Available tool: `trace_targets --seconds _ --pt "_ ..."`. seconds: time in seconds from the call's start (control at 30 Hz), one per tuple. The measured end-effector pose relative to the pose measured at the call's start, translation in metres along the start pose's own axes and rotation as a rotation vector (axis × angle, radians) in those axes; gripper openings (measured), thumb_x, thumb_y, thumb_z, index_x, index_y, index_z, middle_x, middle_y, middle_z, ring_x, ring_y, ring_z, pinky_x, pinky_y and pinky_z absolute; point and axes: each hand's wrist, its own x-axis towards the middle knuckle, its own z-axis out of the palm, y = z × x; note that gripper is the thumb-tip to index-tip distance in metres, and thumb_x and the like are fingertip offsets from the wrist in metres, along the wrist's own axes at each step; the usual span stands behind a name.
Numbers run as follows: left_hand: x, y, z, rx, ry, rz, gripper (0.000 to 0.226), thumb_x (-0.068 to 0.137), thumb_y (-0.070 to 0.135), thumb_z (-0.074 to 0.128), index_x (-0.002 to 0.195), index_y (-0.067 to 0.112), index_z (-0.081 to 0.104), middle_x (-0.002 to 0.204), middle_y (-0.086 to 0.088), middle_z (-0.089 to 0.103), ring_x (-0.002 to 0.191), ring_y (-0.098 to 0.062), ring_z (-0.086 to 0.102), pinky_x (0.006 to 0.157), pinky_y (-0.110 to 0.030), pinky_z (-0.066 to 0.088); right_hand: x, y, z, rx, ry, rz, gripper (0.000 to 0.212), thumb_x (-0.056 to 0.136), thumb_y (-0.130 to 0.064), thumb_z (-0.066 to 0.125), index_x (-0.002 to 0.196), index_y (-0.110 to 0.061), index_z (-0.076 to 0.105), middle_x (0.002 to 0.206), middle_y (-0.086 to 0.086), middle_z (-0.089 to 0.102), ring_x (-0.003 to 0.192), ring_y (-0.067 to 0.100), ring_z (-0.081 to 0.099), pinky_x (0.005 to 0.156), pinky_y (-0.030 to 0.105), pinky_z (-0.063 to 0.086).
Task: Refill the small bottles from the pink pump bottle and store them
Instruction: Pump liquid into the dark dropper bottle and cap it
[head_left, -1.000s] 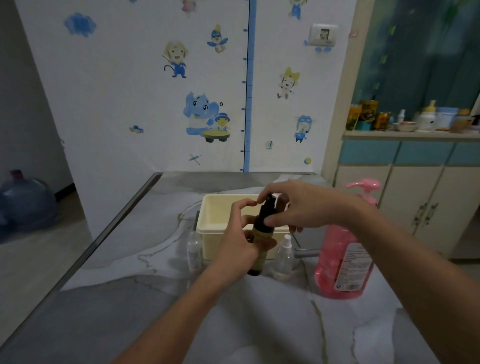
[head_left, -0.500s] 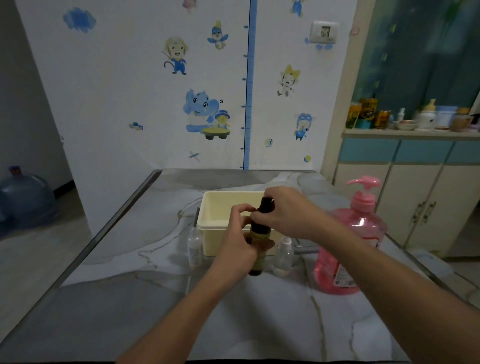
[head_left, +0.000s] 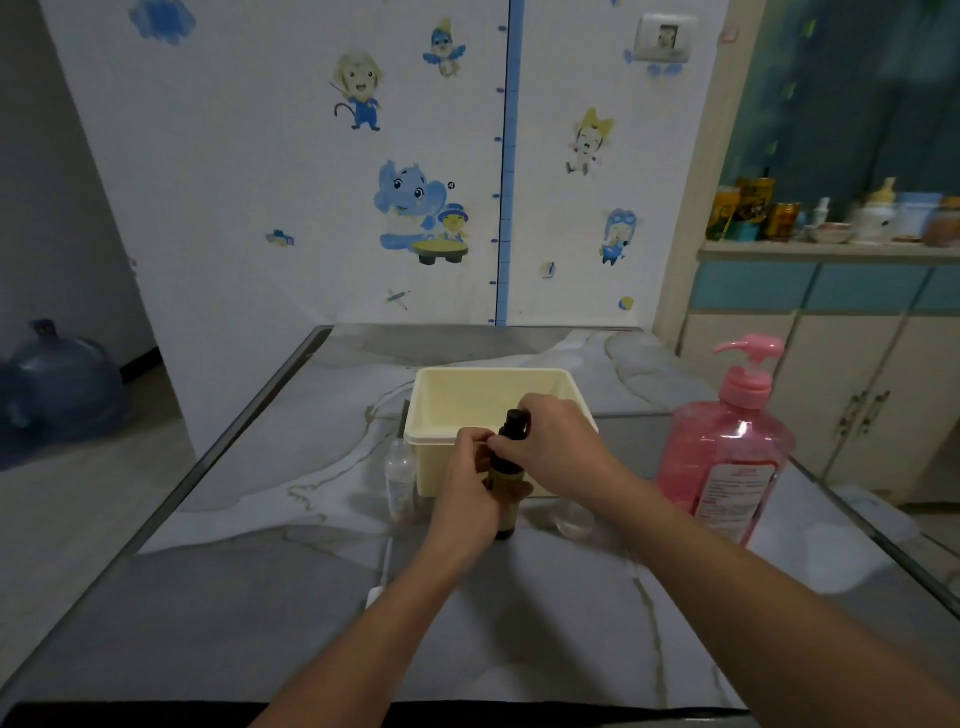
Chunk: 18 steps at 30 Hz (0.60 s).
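A small dark bottle with a black cap stands on the marble table in front of the cream bin. My left hand wraps around its body. My right hand pinches the black cap at its top. A small clear bottle stands left of the bin's front corner. Another clear bottle sits behind my right wrist, mostly hidden. The pink pump bottle stands at the right, apart from both hands.
The marble table has metal-trimmed edges at left and right. A small white object peeks out beside my left forearm. A cabinet with jars on top stands at the right, and a blue water jug sits on the floor at the left.
The view has shifted so the pink pump bottle now shows fully. My right hand has dropped lower around the dark bottle's cap. My left hand keeps its hold on the bottle.
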Motion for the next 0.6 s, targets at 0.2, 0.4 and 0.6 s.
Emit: trace_targets --seconds 0.2,0.4,0.6 --pt "0.003 -0.001 -0.002 -0.051 0.021 -0.029 0.021 0.094 -0.005 0.048 0.102 0.014 0.051 0.101 -0.012 0.061 0.068 -0.001 0.063 0.058 -0.018 0.054 -0.001 -0.002 -0.001 0.041 -0.036 0.023 0.047 0.075 -0.054 0.067 0.096 -0.014 0.056 0.089 0.001 0.059 0.074 0.017 0.054 0.048 0.022 0.033" --pt "0.004 0.004 -0.011 -0.011 0.028 -0.006 0.048 0.077 0.0 0.075 0.106 0.024 0.047 0.105 -0.002 0.059 0.087 -0.008 0.064 0.067 -0.017 0.053 0.001 -0.009 -0.02 0.169 0.209 0.067 0.054 0.083 -0.069 0.033 0.093 -0.02 0.055 0.081 0.001 0.063 0.079 0.021 0.059 0.062 0.03 0.039" --pt "-0.005 0.022 -0.049 0.246 0.46 0.204 0.032 0.081 0.023 0.072 0.104 0.026 0.05 0.104 0.005 0.054 0.09 -0.007 0.055 0.073 -0.019 0.047 0.001 -0.017 -0.04 0.25 0.405 -0.041 0.038 0.09 -0.057 0.032 0.086 -0.025 0.052 0.07 -0.003 0.06 0.066 0.015 0.057 0.063 0.035 0.048"
